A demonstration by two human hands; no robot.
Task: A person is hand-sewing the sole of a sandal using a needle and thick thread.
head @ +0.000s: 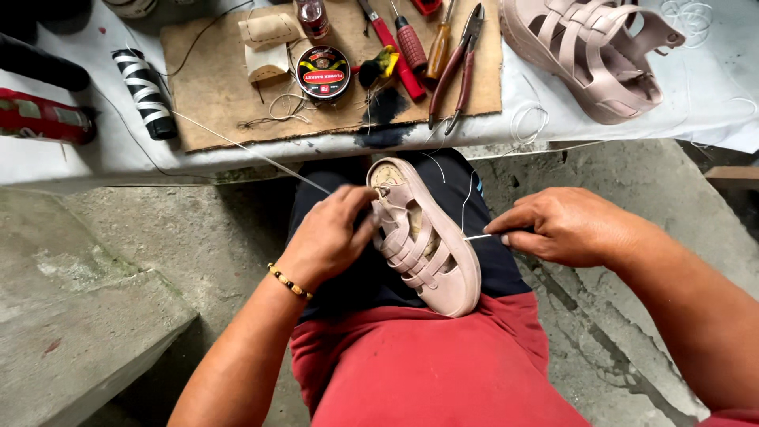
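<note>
The left hand is closed against the strap side of a pale pink woven sandal that rests sole-outward on the person's lap, its fingers curled by the heel end. The right hand is pinched shut on a white thread drawn taut from the sandal's sole edge; whether a needle sits in that pinch cannot be told. Another strand runs from the left hand up toward a black-and-white striped spool on the desk. A hard tug could, I judge, snap the thread or tear the stitch hole, and the sandal might slide off the knee. Farther off, on a cardboard sheet, lie a round tin, pliers and screwdrivers; the matching sandal sits at the far right.
</note>
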